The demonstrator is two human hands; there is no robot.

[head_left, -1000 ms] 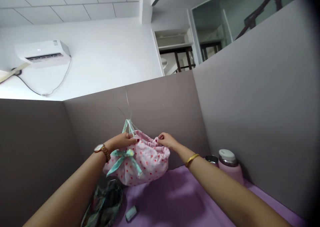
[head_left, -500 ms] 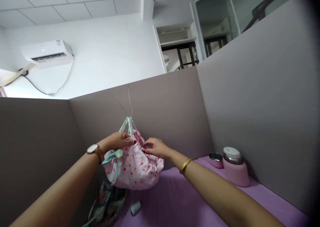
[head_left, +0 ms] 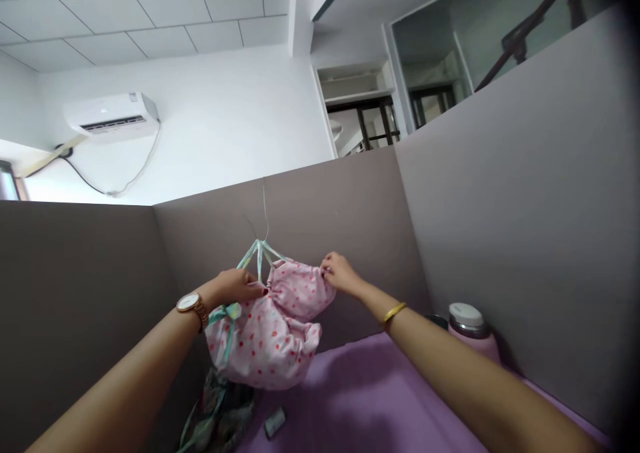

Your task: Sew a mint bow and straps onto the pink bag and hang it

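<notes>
A pink cloth item with red dots (head_left: 265,346) hangs by mint-green straps (head_left: 260,253) from a thin wire (head_left: 267,213) against the partition. Whether it is a small garment or a bag I cannot tell. My left hand (head_left: 237,288), with a watch on the wrist, pinches its upper edge beside the gathered middle. On the other side, my right hand (head_left: 341,273) is closed on the outer corner of a gathered flap, which is pulled out to the right. A mint ribbon (head_left: 227,320) dangles below my left hand.
Grey partitions (head_left: 500,186) enclose a purple surface (head_left: 380,386). At the right stand a pink jar with a white lid (head_left: 473,330) and a dark-rimmed bowl (head_left: 439,321), partly behind my forearm. Below the cloth lie a small roll (head_left: 275,423) and a dark patterned bundle (head_left: 225,406).
My right hand has moved up and right from the middle of the cloth, drawing a flap outward. My left hand keeps its grip. The view has tilted slightly upward.
</notes>
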